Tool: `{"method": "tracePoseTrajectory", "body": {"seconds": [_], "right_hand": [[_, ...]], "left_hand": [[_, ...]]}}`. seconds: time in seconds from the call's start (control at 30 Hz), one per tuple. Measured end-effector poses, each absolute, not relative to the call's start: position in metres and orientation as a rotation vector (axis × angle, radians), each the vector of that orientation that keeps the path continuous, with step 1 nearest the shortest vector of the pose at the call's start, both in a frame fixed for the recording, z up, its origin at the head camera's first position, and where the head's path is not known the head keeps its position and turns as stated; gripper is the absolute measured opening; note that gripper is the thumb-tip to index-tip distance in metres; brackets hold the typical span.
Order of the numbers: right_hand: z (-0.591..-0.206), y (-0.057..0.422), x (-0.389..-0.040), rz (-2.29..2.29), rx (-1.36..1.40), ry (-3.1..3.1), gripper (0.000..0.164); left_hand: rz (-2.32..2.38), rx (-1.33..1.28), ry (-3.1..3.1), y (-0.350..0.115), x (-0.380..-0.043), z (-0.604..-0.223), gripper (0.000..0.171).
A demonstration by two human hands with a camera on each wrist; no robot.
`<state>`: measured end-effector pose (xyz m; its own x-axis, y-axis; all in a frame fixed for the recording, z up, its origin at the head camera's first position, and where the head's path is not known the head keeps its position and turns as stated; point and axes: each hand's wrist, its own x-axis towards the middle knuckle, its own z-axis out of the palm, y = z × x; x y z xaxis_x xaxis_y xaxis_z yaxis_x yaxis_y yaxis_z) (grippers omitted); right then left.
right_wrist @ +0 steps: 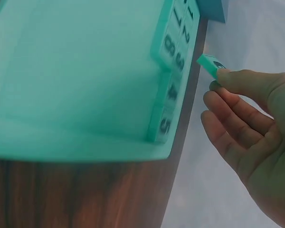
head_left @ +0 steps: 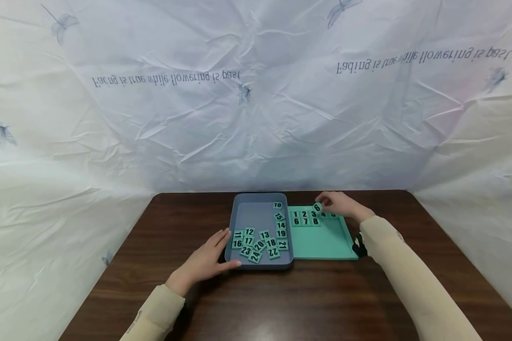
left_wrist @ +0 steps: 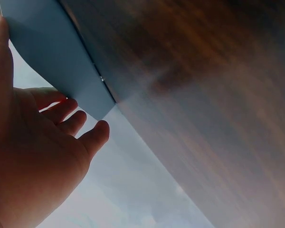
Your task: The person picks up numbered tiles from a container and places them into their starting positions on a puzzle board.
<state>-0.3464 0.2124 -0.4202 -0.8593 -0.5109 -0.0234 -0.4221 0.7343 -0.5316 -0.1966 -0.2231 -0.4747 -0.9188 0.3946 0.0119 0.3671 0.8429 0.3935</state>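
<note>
My right hand (head_left: 339,203) pinches a green number tile (head_left: 317,207) between thumb and fingers, above the back edge of a green tray (head_left: 324,244). The tile's digit reads like a 6 in the head view, though a turned 9 would look the same; in the right wrist view the tile (right_wrist: 210,65) is tilted and its mark is partly hidden. Tiles 1 to 5 line the tray's back row, with 6, 7 and 8 (head_left: 315,221) in front. My left hand (head_left: 205,260) rests with extended fingers against the left side of a blue-grey tray (head_left: 256,208), thumb at its front corner.
Several loose number tiles lie at mixed angles in the blue-grey tray, among them a 10 (head_left: 277,205) near the back. Both trays sit side by side on a dark wooden table (head_left: 324,298). A pale printed sheet (head_left: 256,118) hangs behind and at the sides.
</note>
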Motion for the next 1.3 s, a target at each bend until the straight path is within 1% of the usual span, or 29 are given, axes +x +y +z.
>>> {"method": "tracePoseTrajectory", "body": {"seconds": [0.23,0.43,0.5,0.7,0.83,0.97,1.03,1.17,1.27,1.3], "right_hand": [[-0.419,0.23,-0.337,-0.737,-0.659,2.742,0.036],[-0.425,0.23,-0.335,-0.682,-0.654,2.646,0.042],[-0.43,0.228,-0.335,-0.686,-0.653,2.631,0.04],[-0.44,0.221,-0.337,-0.726,-0.669,2.71,0.024],[-0.443,0.219,-0.338,-0.764,-0.63,2.761,0.023],[-0.447,0.222,-0.335,-0.772,-0.583,2.774,0.026],[-0.448,0.223,-0.332,-0.76,-0.558,2.773,0.03],[-0.449,0.223,-0.327,-0.713,-0.507,2.779,0.044],[-0.451,0.223,-0.325,-0.7,-0.502,2.781,0.048],[-0.452,0.223,-0.324,-0.705,-0.503,2.779,0.048]], "left_hand": [[0.602,0.611,2.95,-0.224,-0.197,-0.475,0.103],[0.607,0.609,2.945,-0.225,-0.197,-0.475,0.102],[0.611,0.611,2.939,-0.224,-0.196,-0.475,0.101],[0.616,0.611,2.936,-0.223,-0.196,-0.475,0.102],[0.616,0.603,2.941,-0.223,-0.196,-0.475,0.102],[0.614,0.603,2.937,-0.222,-0.197,-0.476,0.103],[0.613,0.604,2.937,-0.222,-0.198,-0.476,0.103],[0.615,0.593,2.938,-0.222,-0.198,-0.476,0.103],[0.618,0.586,2.937,-0.222,-0.197,-0.476,0.103],[0.619,0.586,2.936,-0.222,-0.197,-0.476,0.103]]}}
